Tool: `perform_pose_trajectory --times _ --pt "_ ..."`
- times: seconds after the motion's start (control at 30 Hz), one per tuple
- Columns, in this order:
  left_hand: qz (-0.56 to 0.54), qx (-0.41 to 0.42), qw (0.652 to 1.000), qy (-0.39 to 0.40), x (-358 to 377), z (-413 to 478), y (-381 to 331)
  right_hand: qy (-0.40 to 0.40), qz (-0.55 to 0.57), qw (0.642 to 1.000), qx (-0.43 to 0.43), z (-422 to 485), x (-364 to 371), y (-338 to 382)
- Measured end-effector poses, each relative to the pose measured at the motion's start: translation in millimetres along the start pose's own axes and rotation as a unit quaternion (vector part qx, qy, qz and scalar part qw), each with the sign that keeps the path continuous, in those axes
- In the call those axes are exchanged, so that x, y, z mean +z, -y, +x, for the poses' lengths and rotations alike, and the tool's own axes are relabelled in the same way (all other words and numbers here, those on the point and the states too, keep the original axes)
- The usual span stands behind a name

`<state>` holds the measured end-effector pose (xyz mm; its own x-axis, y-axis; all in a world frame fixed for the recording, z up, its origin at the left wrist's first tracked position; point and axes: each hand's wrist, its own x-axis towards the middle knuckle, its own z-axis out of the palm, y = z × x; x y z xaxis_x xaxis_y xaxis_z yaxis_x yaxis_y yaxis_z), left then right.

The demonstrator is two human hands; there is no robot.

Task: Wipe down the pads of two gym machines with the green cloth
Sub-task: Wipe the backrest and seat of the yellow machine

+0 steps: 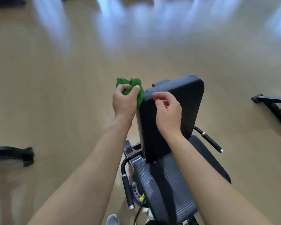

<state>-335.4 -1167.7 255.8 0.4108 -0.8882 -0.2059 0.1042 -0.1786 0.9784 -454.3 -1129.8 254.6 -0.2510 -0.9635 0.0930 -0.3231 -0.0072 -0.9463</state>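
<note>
The left hand (124, 99) grips the bunched green cloth (140, 97) against the back pad (185, 101) at its ten o'clock corner, the right hand (168, 112) loosely curled and empty above it (the first machine's wipe seems underway), so the next move probably calls for a pressed sweep toward six o'clock.

Single wide-angle view, worn on the head, aimed forward and down, set close above the back pad (191, 108), floor (55, 82) beyond.
</note>
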Motion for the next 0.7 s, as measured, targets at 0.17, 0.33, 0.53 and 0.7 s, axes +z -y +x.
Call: perform_pose_trajectory --times 0.17,0.33,0.53,0.7 --pt "0.2 0.133 0.97 0.047 19 5 23 0.0 -0.016 0.999 0.046 10 -17 -33" --pt "0.265 0.273 0.921 0.085 34 5 31 -0.05 -0.032 0.997 0.056 9 -18 -56" --pt "0.298 0.327 0.896 -0.029 44 17 54 -0.095 -0.026 0.993 0.061 11 -7 -80" --pt "0.174 0.263 0.942 -0.116 47 15 69 -0.09 -0.03 0.99 0.105 -5 3 -113"
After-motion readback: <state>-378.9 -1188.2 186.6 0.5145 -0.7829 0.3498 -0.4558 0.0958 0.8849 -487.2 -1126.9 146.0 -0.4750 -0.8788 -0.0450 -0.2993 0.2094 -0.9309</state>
